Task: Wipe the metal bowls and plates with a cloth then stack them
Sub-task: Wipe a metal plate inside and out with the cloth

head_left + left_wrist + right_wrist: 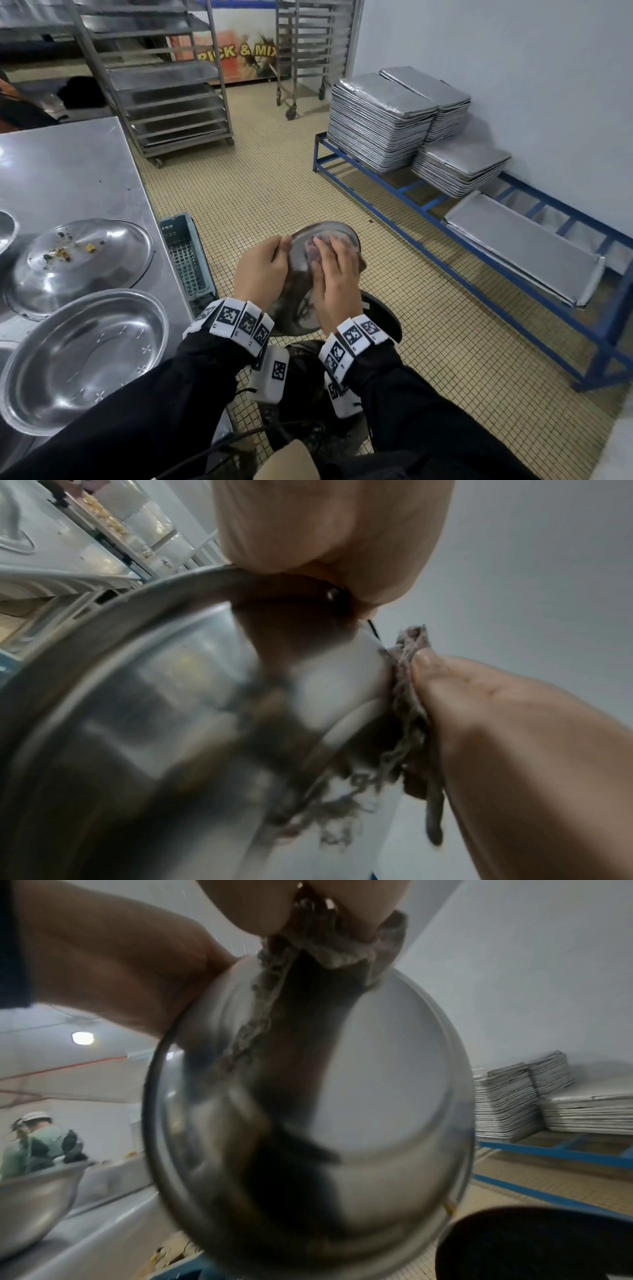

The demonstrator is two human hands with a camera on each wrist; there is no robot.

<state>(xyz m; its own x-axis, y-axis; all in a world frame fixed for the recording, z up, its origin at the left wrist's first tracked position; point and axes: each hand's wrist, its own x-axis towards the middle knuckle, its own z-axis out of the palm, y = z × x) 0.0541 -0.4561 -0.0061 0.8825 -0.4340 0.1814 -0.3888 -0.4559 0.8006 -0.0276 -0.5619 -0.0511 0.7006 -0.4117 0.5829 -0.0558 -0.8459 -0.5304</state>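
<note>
I hold a metal bowl (329, 230) tilted over the floor, its underside towards me. My left hand (263, 263) grips its left rim. My right hand (334, 270) lies on the underside and holds a grey, frayed cloth (310, 247) against the metal. In the left wrist view the bowl (164, 696) fills the frame, and the right thumb presses the cloth (407, 704) to its side. Seen from the right wrist, the cloth (342, 947) is bunched in the hand at the top of the bowl (377, 1096).
A steel table (68, 164) at my left carries a plate with food scraps (78, 260) and an empty bowl (82, 359). A black bin (380, 315) stands below my hands, a blue crate (185, 253) beside the table. Stacked trays (380, 116) sit on a blue rack at right.
</note>
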